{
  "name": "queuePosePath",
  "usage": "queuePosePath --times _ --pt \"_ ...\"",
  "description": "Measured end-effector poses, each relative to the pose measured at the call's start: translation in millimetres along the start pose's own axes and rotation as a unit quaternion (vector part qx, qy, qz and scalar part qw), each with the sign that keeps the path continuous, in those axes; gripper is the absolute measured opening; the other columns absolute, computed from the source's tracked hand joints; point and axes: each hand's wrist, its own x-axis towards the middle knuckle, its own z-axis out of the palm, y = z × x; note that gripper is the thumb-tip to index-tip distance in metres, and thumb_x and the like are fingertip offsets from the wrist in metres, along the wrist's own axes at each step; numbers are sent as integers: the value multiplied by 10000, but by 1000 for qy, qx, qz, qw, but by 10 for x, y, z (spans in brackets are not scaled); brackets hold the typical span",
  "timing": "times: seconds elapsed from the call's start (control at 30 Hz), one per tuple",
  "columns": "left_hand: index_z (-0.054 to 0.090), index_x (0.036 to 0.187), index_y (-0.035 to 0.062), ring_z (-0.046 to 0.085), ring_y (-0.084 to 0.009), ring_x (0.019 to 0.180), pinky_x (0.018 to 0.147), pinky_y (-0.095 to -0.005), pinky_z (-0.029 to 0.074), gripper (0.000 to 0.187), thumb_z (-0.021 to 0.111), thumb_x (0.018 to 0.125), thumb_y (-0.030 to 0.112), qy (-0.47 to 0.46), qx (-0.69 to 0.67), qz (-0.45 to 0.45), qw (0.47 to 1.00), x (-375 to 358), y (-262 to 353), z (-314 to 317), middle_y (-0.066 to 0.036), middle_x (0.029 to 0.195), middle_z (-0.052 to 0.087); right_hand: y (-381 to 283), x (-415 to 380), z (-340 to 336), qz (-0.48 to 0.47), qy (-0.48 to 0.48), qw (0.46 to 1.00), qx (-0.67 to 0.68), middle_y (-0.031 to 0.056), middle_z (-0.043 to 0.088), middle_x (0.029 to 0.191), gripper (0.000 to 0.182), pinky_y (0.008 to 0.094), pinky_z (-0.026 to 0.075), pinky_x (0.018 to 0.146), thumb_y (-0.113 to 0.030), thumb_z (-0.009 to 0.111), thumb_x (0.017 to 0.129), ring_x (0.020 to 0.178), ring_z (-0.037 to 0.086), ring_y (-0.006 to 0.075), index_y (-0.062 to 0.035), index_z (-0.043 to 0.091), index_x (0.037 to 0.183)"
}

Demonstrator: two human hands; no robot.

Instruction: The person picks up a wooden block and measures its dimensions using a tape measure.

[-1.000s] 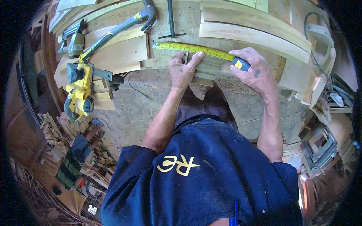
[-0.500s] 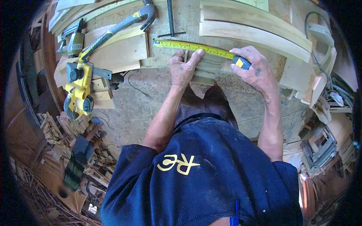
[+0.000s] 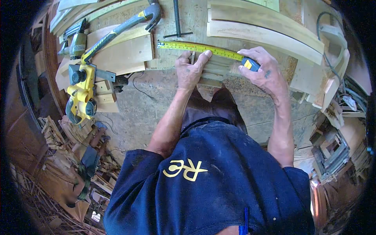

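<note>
My right hand (image 3: 261,67) is wrapped round the blue and yellow case of a tape measure (image 3: 250,64). Its yellow blade (image 3: 184,46) runs out to the left over the bench, with the hooked end free near a clamp's bar. My left hand (image 3: 190,69) is closed at the blade's near edge, thumb tip on the blade and fingers curled under. A thin wooden strip (image 3: 193,57) shows upright between the thumb and fingers. Just below the blade, between my hands, lie narrow wood pieces (image 3: 214,72) at the bench edge.
A hammer (image 3: 121,29) and a yellow power tool (image 3: 82,92) lie at the left of the bench. The clamp screw (image 3: 177,19) stands beyond the blade. Long boards (image 3: 262,35) lie at the right. Another person (image 3: 84,172) is among scrap wood at the lower left.
My hands and the tape measure hold almost the same place. The person at the lower left has shifted posture slightly.
</note>
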Motion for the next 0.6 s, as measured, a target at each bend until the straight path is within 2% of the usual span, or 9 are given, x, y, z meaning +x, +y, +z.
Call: queuePosePath --times 0.33,0.4,0.6 --pt "770 942 -7 646 -105 689 669 -288 527 263 827 867 239 -6 8 11 1000 20 -26 0 -40 791 742 1 28 -9 0 -4 1000 -10 137 694 1058 434 364 541 893 -224 775 813 983 691 282 -41 718 1202" --pt "766 936 -19 644 -101 694 663 -281 523 273 820 873 240 -10 -27 -39 999 -1 -9 1 -41 799 743 -9 35 -23 14 -13 1000 -5 175 696 1063 431 410 537 914 -246 767 808 1006 688 332 -40 740 1185" --pt "766 937 -22 640 -91 700 657 -262 514 269 816 878 235 -15 -26 -20 999 -7 70 -2 -31 816 744 31 36 -5 -12 4 1000 10 175 695 1059 440 411 538 908 -257 775 800 999 688 338 -40 742 1181"
